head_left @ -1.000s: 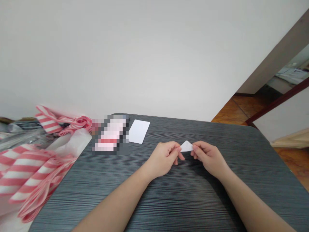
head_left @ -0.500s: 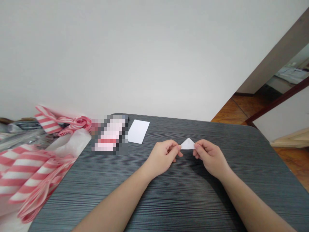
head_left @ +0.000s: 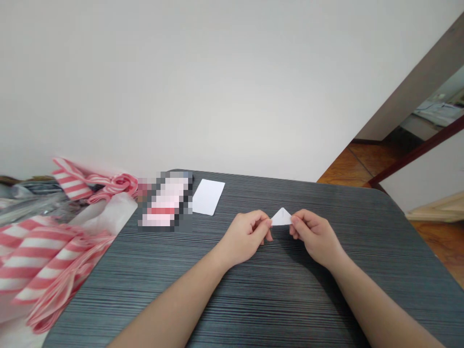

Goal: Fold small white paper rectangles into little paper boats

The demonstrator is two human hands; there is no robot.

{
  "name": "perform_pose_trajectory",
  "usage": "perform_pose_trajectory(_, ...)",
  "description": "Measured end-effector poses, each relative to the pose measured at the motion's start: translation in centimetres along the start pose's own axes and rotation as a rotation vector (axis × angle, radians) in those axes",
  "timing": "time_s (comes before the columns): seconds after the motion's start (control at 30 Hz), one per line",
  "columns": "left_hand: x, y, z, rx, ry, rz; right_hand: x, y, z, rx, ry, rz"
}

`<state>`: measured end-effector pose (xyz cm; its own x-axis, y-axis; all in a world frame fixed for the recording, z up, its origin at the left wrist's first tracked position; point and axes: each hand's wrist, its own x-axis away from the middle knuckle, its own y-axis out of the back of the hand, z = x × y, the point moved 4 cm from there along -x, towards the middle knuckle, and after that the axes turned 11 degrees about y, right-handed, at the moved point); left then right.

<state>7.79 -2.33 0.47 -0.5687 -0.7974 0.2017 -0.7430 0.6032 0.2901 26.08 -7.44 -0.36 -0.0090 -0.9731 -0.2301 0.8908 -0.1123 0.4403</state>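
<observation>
A small white folded paper triangle (head_left: 281, 217) is held between both hands just above the dark striped table (head_left: 253, 299). My left hand (head_left: 246, 236) pinches its left corner with thumb and forefinger, the other fingers curled under. My right hand (head_left: 314, 235) pinches its right corner the same way. The triangle's point faces away from me.
A white rectangular sheet (head_left: 208, 196) lies flat at the table's far side, beside a blurred pink and white item (head_left: 166, 201). Red-and-white striped plastic bags (head_left: 43, 251) pile up at the left edge. A wall stands behind; a wooden floor (head_left: 366, 166) shows at right.
The paper triangle has risen slightly and the hands drew a little apart, then closed in again; both pinches stay on it.
</observation>
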Motion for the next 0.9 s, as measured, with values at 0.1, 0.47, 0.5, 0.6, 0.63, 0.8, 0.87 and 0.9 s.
perform_pose_trajectory(0.1, 0.06, -0.04, -0.07, -0.039, -0.007, 0.005, 0.04, -0.07, 0.13, -0.004, 0.001, 0.014)
perform_pose_trajectory(0.47, -0.06, 0.11, 0.18, -0.086, -0.006, -0.007, -0.06, -0.34, -0.18, -0.010, -0.017, 0.083)
perform_pose_trajectory(0.5, -0.06, 0.12, 0.20, -0.089, -0.009, -0.005, -0.09, -0.34, -0.10, 0.001, -0.009, 0.089)
perform_pose_trajectory(0.6, -0.02, 0.15, 0.15, -0.098, -0.008, -0.003, -0.14, -0.28, 0.22, 0.039, 0.018, 0.087)
perform_pose_trajectory(0.63, 0.01, 0.16, 0.10, -0.104, -0.006, -0.004, -0.14, -0.25, 0.33, 0.047, 0.024, 0.080)
perform_pose_trajectory(0.8, 0.07, 0.11, -0.09, -0.108, 0.006, 0.003, -0.10, -0.27, 0.67, 0.057, 0.031, 0.061)
perform_pose_trajectory(0.87, -0.02, 0.07, -0.01, -0.101, 0.009, 0.004, -0.09, -0.27, 0.56, 0.050, 0.019, 0.060)
perform_pose_trajectory(0.9, -0.09, 0.04, 0.08, -0.095, 0.013, 0.004, -0.10, -0.27, 0.45, 0.046, 0.011, 0.060)
